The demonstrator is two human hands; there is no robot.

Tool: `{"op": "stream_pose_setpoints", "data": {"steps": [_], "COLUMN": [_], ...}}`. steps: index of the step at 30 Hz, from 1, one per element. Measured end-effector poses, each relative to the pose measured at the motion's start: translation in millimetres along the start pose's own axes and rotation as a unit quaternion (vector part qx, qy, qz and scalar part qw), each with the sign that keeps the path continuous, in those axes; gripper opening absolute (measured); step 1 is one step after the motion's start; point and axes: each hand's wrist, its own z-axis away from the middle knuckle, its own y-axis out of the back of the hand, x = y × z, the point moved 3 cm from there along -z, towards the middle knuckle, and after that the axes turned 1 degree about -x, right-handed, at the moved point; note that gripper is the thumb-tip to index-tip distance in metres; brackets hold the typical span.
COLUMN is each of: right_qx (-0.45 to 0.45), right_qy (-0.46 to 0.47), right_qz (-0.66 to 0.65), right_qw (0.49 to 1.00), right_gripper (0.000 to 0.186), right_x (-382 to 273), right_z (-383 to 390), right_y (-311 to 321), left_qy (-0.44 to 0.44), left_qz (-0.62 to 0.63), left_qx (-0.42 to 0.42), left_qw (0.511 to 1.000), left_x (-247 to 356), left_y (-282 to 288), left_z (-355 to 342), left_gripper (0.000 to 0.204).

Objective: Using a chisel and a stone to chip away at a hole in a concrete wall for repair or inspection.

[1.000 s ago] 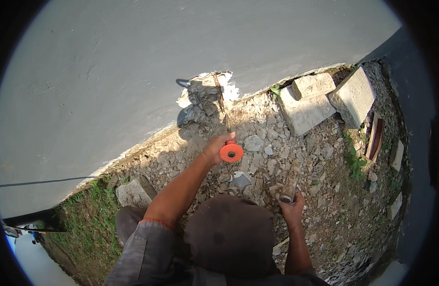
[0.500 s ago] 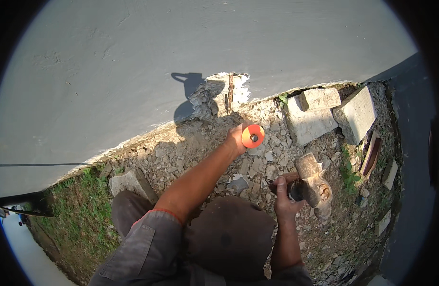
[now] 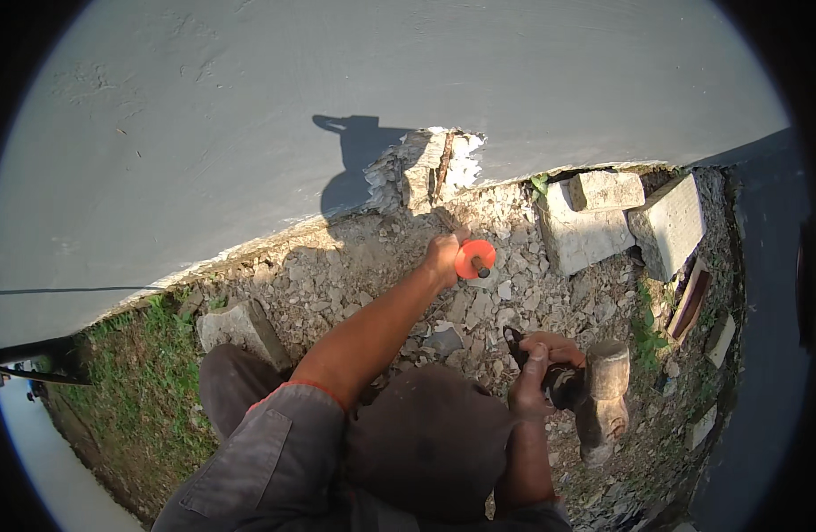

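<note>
My left hand [image 3: 441, 259] is closed around a chisel below its round orange guard [image 3: 467, 260]. The dark striking end of the chisel [image 3: 483, 268] points up toward me, tilted a little right. Its lower part is hidden by my hand. In my right hand [image 3: 536, 381] is a hammer with a worn, dusty, stubby head [image 3: 606, 395], held by its dark handle to the right of the chisel and apart from it. Just beyond my left hand, the grey wall [image 3: 248, 115] has a broken patch [image 3: 421, 168] with a rusty bar [image 3: 444, 164] exposed.
Rubble [image 3: 346, 275] covers the ground along the wall's foot. Concrete blocks [image 3: 594, 235] lie at the far right, another block [image 3: 235, 328] beside my left knee. Grass [image 3: 146, 390] grows at left, and a second wall [image 3: 762, 310] stands at right.
My right hand has swung the hammer slightly right and nearer to me, turning its head. The chisel's top has tipped toward the right. My left hand stays closed on it.
</note>
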Motion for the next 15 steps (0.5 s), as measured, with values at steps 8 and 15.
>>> {"op": "stream_pose_setpoints", "data": {"steps": [8, 15], "right_qx": [-0.045, 0.263], "right_qy": [-0.313, 0.22], "right_qz": [-0.042, -0.179], "right_qw": [0.948, 0.922], "right_gripper": [0.02, 0.022], "right_x": [69, -42], "right_z": [13, -28], "right_y": [-26, 34], "left_qy": [0.044, 0.056], "left_qz": [-0.072, -0.03], "left_qx": [0.037, 0.058], "left_qw": [0.996, 0.996], "left_x": [10, 18], "left_y": [20, -19], "left_z": [-9, -12], "left_gripper": [0.025, 0.026]}}
